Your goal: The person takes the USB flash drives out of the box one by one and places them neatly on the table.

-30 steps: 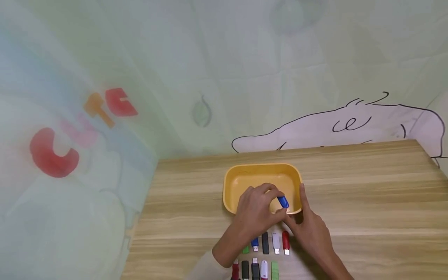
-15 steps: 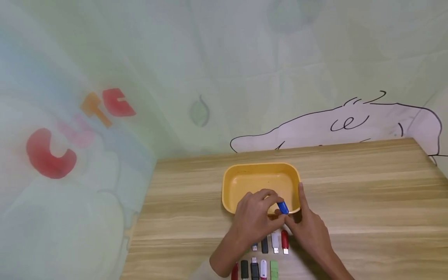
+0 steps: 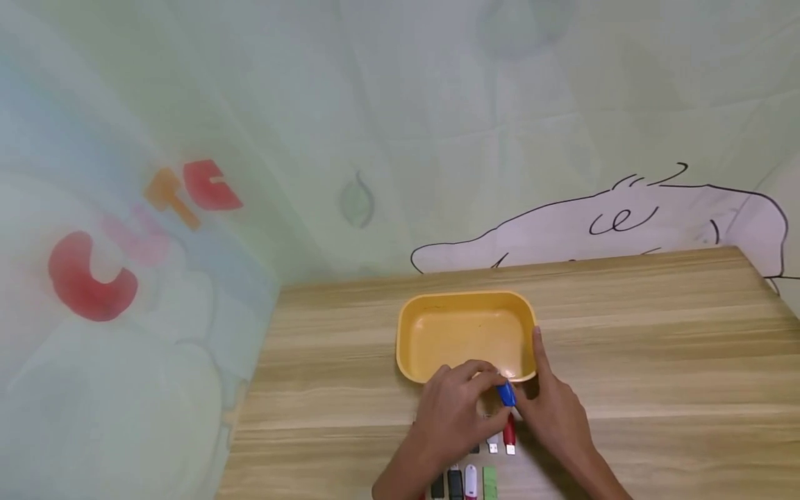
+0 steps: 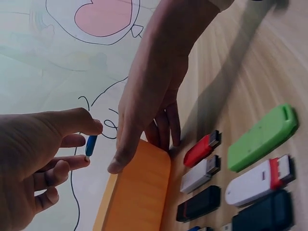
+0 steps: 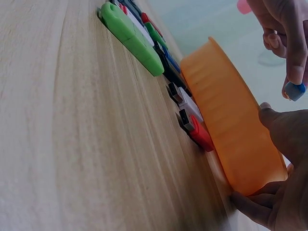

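Note:
My left hand (image 3: 455, 410) pinches a blue USB stick (image 3: 506, 394) between thumb and fingertips, just above the near rim of a yellow plastic bin (image 3: 462, 333). In the left wrist view the blue stick (image 4: 90, 144) stands between fingertip and thumb, apart from the bin. My right hand (image 3: 556, 413) grips the bin's near right corner, its thumb at the rim and fingers round the outer side. In the right wrist view, fingers reach low on the orange-looking bin wall (image 5: 236, 115). The bin's near edge is partly hidden behind my left hand.
Several USB sticks lie in two rows on the wooden table in front of the bin, among them a red one (image 3: 509, 437), a white one (image 3: 471, 479) and a green one (image 3: 490, 480). A patterned cloth backdrop (image 3: 312, 173) rises behind the table.
My left hand has drawn back toward me with the blue USB stick, from over the bin's inside to its near rim. The right hand stays on the bin.

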{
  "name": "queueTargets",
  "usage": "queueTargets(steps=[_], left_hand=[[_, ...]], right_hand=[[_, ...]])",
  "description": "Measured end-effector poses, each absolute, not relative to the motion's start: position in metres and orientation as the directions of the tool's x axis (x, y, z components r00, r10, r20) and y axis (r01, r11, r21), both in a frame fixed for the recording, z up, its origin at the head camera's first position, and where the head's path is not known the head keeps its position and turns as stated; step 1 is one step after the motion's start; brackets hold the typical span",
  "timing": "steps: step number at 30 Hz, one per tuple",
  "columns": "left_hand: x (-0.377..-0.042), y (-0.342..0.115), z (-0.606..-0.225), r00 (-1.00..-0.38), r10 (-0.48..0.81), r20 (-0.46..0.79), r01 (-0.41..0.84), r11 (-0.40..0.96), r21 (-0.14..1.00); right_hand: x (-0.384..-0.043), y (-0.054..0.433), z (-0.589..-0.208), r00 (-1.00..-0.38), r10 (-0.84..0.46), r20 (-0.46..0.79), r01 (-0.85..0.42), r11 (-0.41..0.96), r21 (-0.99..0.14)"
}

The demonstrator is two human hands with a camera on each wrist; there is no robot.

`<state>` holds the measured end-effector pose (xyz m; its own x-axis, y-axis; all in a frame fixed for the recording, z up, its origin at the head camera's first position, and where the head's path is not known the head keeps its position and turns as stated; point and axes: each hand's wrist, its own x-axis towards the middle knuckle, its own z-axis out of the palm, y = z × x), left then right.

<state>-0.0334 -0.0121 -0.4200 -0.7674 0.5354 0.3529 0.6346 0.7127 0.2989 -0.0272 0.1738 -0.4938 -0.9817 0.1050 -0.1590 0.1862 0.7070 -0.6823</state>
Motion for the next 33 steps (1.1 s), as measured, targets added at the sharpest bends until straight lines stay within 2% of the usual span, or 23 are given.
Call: queueTargets(steps=[11,16,20,33], left_hand=[[-0.019,-0.018,-0.439,-0.690,0.538,0.484,0.705,0.653,0.279],[-0.011,-0.019,-0.444,-0.698,0.546,0.464,0.705,0.639,0.307],[-0.005,-0.020,-0.449,-0.678,0.564,0.471,0.724,0.624,0.295],[0.013,-0.021,-0.464,-0.679,0.625,0.384,0.733,0.607,0.308]], right_hand=[[-0.025,0.173,-0.494,-0.980,0.130,-0.150,0.197,0.717,-0.669],[-0.025,0.173,-0.495,-0.978,0.137,-0.158,0.208,0.701,-0.682],[-0.024,0.173,-0.494,-0.978,0.137,-0.160,0.210,0.694,-0.688],[-0.026,0.173,-0.494,-0.976,0.141,-0.167,0.218,0.688,-0.692]])
